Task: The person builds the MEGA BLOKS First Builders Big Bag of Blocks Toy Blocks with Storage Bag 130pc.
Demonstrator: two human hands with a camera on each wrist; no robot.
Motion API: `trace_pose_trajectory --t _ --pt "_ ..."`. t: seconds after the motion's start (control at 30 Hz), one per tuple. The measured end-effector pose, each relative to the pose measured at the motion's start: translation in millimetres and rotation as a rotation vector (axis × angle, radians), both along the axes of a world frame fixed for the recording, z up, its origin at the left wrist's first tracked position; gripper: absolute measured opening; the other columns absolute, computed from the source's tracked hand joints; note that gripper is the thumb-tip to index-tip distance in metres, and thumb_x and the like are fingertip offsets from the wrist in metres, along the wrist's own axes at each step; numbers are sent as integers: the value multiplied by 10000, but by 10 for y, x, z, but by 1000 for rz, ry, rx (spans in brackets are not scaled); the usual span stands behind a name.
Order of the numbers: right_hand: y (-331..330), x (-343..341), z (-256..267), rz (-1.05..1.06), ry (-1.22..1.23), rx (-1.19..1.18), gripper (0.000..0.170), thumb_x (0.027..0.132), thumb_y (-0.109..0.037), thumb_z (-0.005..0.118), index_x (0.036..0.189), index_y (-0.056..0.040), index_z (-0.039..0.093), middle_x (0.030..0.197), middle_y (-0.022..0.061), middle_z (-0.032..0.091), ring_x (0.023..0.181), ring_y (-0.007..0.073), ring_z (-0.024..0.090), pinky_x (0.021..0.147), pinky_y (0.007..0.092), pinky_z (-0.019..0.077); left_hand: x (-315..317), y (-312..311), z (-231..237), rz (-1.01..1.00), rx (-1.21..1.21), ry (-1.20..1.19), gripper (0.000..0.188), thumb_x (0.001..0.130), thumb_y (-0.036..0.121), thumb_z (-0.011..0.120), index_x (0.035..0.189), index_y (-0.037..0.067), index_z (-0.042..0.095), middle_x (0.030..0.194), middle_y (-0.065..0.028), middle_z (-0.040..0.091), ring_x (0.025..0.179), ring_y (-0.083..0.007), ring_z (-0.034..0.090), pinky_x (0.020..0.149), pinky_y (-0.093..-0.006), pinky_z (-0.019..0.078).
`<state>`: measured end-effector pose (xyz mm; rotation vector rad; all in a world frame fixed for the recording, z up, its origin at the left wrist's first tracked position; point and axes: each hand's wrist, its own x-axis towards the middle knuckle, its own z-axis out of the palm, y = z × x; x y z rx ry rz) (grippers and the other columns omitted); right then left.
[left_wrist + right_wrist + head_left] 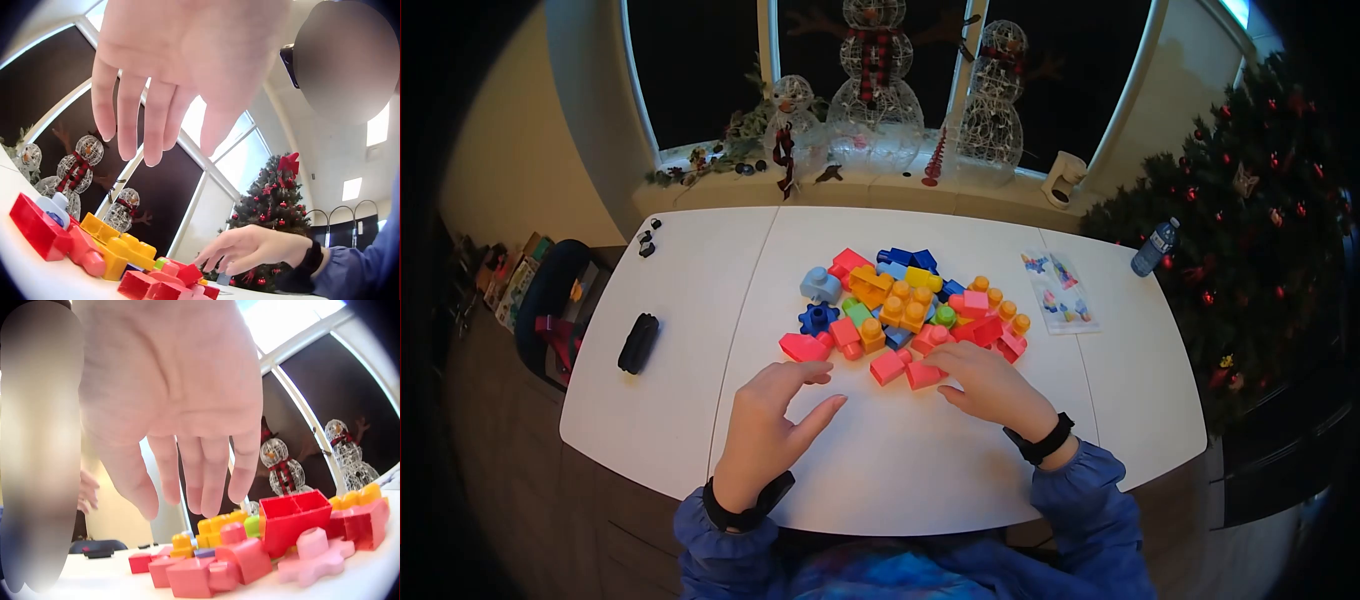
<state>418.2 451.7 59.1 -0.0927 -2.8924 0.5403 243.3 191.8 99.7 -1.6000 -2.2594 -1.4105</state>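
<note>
A pile of toy building blocks (902,312) in red, orange, yellow, blue and green lies on the white table (850,450). The left hand (765,425) is at the pile's near left side, fingers apart and slightly bent, holding nothing; a red block (805,347) lies just beyond its fingertips. In the left wrist view the left hand (181,75) hangs above the blocks with empty fingers. The right hand (995,388) reaches over the near right edge of the pile, beside red blocks (888,367). Its fingers hang relaxed above the blocks in the right wrist view, where the right palm (181,394) shows empty.
On the table's left lie a black case (638,343) and small black items (647,241). A picture sheet (1062,292) lies at the right, with a blue bottle (1156,247) near the edge. Wire snowmen (875,110) line the windowsill; a decorated tree (1250,220) stands at the right.
</note>
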Motion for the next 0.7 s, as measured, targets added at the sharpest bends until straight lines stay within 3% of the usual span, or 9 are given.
trace_pose_trajectory --t 0.27,0.37,0.47,0.7 --pt "-90 -53 -52 -10 -43 124 441 829 -67 714 1260 -73 624 1175 111 634 1119 327 626 880 434 544 160 -24 -138 -105 -137 -86 336 855 160 842 1127 7 717 994 -137 755 907 -274 739 804 -350 576" --pt "-220 29 103 -74 -47 -211 460 817 -72 719 1261 -76 599 1178 123 623 1064 356 647 845 434 550 151 -25 -152 -114 -148 -88 337 858 168 841 1128 8 716 990 -136 755 898 -278 738 794 -350 577" --pt "-437 91 316 -16 -8 -228 505 814 -63 716 1298 -79 572 1161 140 629 1006 376 665 824 445 559 159 2 -166 -144 -198 -122 361 858 185 844 1144 9 711 1018 -142 753 918 -294 732 806 -366 576" --pt "-784 10 94 27 -65 -268 519 862 -149 777 1323 -92 547 1014 171 679 984 355 677 828 457 561 157 171 -369 -391 -408 2 485 824 225 857 1213 5 668 1117 -178 705 1034 -358 679 896 -418 554"
